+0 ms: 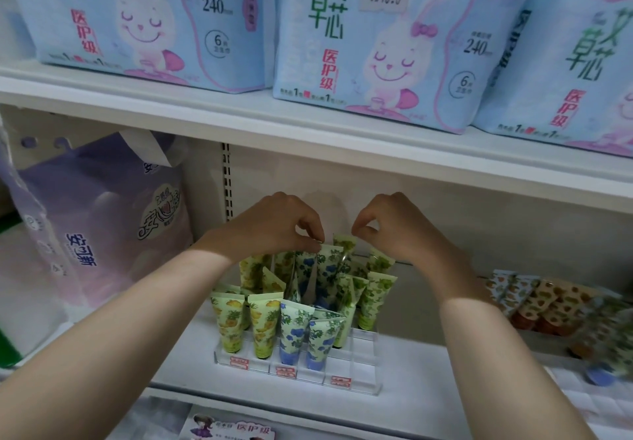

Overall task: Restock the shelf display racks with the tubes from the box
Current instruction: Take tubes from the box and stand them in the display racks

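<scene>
The left hand (274,230) pinches the crimped top of a white plastic tube printed with blue flowers (327,268), which stands among the back rows of the clear acrylic display rack (356,376) on the white shelf (428,405). The right hand (394,230), fingers curled, is just beside a green-leaf tube (345,242); I cannot tell whether it grips it. Loose patterned tubes (548,306) lie at the right.

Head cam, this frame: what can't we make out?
All head view.
Box: out of frame.
Right hand: curled fingers hide whether it pinches a tube.
Blue-flowered tube: top edge hidden where the left hand pinches it.
Labels on the rack: too small, blurred.
Tubes lying at right: blurred, some cut by the frame edge.
</scene>
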The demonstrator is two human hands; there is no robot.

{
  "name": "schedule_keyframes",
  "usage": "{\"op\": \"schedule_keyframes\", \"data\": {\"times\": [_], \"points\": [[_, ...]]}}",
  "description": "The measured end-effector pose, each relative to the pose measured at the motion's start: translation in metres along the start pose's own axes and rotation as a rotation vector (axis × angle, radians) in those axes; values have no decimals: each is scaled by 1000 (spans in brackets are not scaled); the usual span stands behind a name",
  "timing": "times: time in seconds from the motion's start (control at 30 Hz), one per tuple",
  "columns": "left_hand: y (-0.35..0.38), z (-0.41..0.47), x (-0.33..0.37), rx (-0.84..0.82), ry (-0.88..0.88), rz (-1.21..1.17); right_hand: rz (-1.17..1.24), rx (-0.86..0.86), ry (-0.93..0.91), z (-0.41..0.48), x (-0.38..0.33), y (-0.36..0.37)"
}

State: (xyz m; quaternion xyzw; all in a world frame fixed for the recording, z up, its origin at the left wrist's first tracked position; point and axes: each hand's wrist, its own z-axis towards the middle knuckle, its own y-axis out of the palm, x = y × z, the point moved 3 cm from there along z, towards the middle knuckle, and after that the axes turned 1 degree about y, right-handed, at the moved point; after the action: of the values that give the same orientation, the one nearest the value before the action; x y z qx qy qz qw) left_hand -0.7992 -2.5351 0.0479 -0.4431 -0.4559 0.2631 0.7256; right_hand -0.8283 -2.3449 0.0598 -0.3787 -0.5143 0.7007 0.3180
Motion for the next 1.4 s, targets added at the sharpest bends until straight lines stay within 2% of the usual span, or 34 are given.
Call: {"op": "schedule_keyframes", "data": {"times": [0.37, 0.6, 0.8, 1.17, 1.4], "points": [[4, 3, 0, -8, -3, 20, -16, 35, -34, -14, 1, -5], [4, 3, -2, -1, -1, 20, -50, -69, -31, -11, -2, 8], [4, 2, -3, 3, -8, 17, -60, -90, 4, -9, -2, 11], [5, 3, -2, -1, -2, 17, 142, -90, -46, -14, -12, 3], [6, 5, -2, -8, 8, 16, 155, -24, -140, -26, -27, -11]]}}
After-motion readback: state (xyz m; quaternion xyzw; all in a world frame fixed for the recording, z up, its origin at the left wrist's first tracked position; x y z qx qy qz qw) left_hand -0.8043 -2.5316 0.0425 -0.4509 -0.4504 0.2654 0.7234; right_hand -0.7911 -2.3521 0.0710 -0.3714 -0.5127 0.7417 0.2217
